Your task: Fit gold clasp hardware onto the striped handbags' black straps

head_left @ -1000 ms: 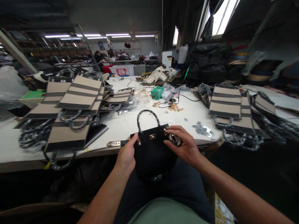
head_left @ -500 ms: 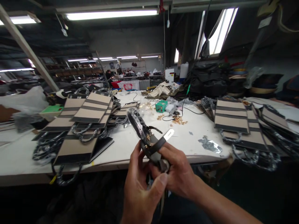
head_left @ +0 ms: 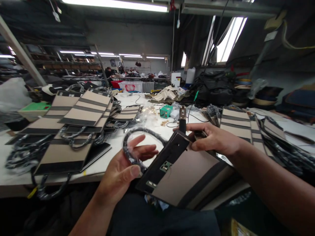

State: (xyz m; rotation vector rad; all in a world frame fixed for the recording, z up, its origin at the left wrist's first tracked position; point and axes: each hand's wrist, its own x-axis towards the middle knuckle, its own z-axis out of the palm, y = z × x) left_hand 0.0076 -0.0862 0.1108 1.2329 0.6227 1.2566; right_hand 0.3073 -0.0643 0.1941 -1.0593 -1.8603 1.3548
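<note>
A beige-and-black handbag piece (head_left: 190, 177) is held tilted above my lap, showing metal fittings on its dark top band. My right hand (head_left: 214, 139) is closed on its upper edge, thumb in front and fingers behind. Beside those fingers a black strap with a metal tip (head_left: 182, 114) sticks up. A plastic-wrapped handle (head_left: 146, 130) loops from the dark edge towards my left hand (head_left: 120, 172). That hand is open, its fingers stretched out behind the loop and its thumb close to the handle's lower end; whether it presses there I cannot tell.
Similar bag pieces (head_left: 83, 108) are stacked on the white table at left, with wrapped handles hanging over its edge. Another stack (head_left: 236, 123) lies at right. Farther back are a green box (head_left: 166, 111), cables, small gold-coloured parts (head_left: 164, 123) and folded beige material (head_left: 167, 94).
The bag piece has turned, so its beige face and metal fittings now show. My hands have moved apart: the left opened beside the handle, the right shifted to the upper edge.
</note>
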